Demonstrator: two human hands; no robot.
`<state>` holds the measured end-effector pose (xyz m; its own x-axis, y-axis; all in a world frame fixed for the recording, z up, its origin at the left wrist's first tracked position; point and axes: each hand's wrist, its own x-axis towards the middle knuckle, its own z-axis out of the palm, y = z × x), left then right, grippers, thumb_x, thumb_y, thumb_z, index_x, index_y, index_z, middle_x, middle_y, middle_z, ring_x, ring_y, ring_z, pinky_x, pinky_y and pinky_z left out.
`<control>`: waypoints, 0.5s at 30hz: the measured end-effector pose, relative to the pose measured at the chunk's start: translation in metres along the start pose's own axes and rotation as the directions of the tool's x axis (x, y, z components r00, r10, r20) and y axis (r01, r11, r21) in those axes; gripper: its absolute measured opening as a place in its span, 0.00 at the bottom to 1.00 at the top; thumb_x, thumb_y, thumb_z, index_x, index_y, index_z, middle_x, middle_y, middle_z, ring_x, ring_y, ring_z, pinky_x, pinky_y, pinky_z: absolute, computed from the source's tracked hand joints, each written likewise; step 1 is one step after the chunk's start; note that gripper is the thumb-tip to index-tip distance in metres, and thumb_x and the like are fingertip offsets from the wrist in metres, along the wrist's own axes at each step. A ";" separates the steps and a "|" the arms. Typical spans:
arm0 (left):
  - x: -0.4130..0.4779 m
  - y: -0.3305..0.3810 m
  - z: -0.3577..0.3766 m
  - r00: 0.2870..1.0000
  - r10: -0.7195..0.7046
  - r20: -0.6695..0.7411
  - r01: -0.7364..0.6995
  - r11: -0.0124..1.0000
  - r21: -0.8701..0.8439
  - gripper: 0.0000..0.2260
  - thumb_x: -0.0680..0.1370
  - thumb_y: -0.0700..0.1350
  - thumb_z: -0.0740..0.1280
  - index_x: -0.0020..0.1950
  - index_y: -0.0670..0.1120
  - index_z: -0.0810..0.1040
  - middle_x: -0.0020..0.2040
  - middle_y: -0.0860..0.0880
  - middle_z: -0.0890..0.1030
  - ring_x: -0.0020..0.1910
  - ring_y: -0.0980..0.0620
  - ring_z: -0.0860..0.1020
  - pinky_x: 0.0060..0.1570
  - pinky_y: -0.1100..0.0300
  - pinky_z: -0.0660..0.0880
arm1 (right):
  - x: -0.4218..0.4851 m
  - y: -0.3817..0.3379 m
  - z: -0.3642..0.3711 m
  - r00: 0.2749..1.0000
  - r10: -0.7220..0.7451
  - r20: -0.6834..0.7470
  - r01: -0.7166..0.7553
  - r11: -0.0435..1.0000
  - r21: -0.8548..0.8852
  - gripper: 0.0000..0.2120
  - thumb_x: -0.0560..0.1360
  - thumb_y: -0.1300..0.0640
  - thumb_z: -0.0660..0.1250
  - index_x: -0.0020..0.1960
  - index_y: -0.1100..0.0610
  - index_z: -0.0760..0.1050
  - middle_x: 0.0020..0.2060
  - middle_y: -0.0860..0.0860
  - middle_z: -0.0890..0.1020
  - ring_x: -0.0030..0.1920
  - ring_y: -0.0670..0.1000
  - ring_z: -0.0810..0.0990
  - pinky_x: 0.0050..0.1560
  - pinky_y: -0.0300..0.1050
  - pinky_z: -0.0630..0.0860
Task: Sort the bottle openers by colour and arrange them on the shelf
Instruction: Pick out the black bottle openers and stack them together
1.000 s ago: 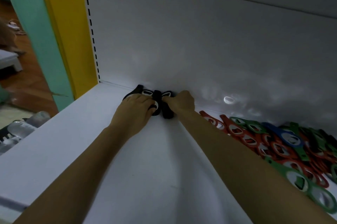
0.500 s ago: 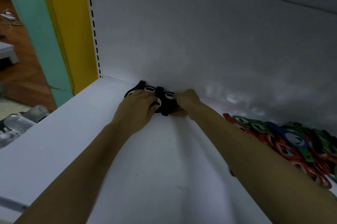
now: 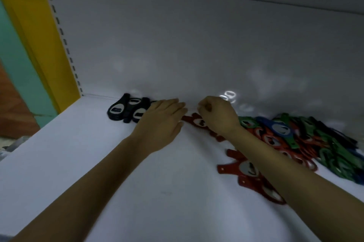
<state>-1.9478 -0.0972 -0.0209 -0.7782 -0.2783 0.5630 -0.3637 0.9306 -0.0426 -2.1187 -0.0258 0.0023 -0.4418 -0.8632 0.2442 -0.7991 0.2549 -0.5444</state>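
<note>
Several black bottle openers (image 3: pixel 126 110) lie grouped at the back of the white shelf (image 3: pixel 98 162), against the rear panel. My left hand (image 3: pixel 161 123) hovers just right of them, palm down with straight fingers; its fingertips almost reach a red opener (image 3: pixel 194 120). My right hand (image 3: pixel 217 116) is above that red opener with its fingers curled into a fist, and nothing shows in it. More red openers (image 3: pixel 236 168) lie partly under my right forearm. A mixed pile of red, green, blue and black openers (image 3: pixel 299 139) fills the right side.
The grey rear panel (image 3: pixel 197 44) rises right behind the openers. A slotted upright (image 3: pixel 65 44) marks the shelf's left end, with yellow and teal boards (image 3: pixel 29 44) beyond it. The shelf's front edge runs down the left.
Both hands have let go of the black openers and moved right to the red ones. The view has swung right, so more of the mixed pile shows.
</note>
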 end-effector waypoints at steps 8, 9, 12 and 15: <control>0.085 0.113 0.025 0.980 0.193 0.057 -0.185 0.974 -0.129 0.19 0.70 0.40 0.72 0.60 0.38 0.78 0.60 0.39 0.79 0.58 0.40 0.78 0.58 0.44 0.72 | -0.050 0.104 -0.086 0.964 0.058 -0.261 -0.080 0.994 -0.076 0.11 0.77 0.55 0.62 0.56 0.57 0.78 0.49 0.54 0.82 0.46 0.54 0.80 0.45 0.50 0.78; 0.094 0.128 0.031 0.976 0.211 0.055 -0.202 0.969 -0.140 0.19 0.72 0.42 0.71 0.62 0.39 0.77 0.61 0.40 0.78 0.60 0.41 0.77 0.59 0.45 0.72 | -0.058 0.121 -0.099 0.947 0.073 -0.311 -0.104 0.991 -0.083 0.10 0.77 0.55 0.63 0.55 0.57 0.78 0.48 0.53 0.83 0.45 0.54 0.80 0.44 0.49 0.78; 0.113 0.167 0.047 0.965 0.257 0.051 -0.245 0.954 -0.171 0.20 0.73 0.45 0.68 0.65 0.42 0.75 0.64 0.43 0.77 0.61 0.44 0.76 0.61 0.48 0.71 | -0.080 0.173 -0.133 0.886 0.163 -0.435 -0.235 0.965 -0.115 0.11 0.76 0.55 0.64 0.54 0.58 0.79 0.51 0.56 0.82 0.51 0.56 0.79 0.45 0.45 0.74; 0.122 0.198 0.061 0.952 0.291 0.091 -0.271 0.945 -0.185 0.23 0.77 0.52 0.63 0.71 0.46 0.68 0.71 0.47 0.70 0.68 0.48 0.69 0.67 0.52 0.64 | -0.098 0.213 -0.157 0.847 0.275 -0.455 -0.380 0.911 -0.158 0.20 0.78 0.50 0.63 0.65 0.59 0.74 0.62 0.60 0.76 0.62 0.60 0.73 0.62 0.51 0.70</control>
<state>-2.1464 0.0385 -0.0109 -0.8937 -0.0163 0.4484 -0.0381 0.9985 -0.0397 -2.3099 0.1818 -0.0118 -0.7792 -0.4629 0.4226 -0.6246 0.6297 -0.4619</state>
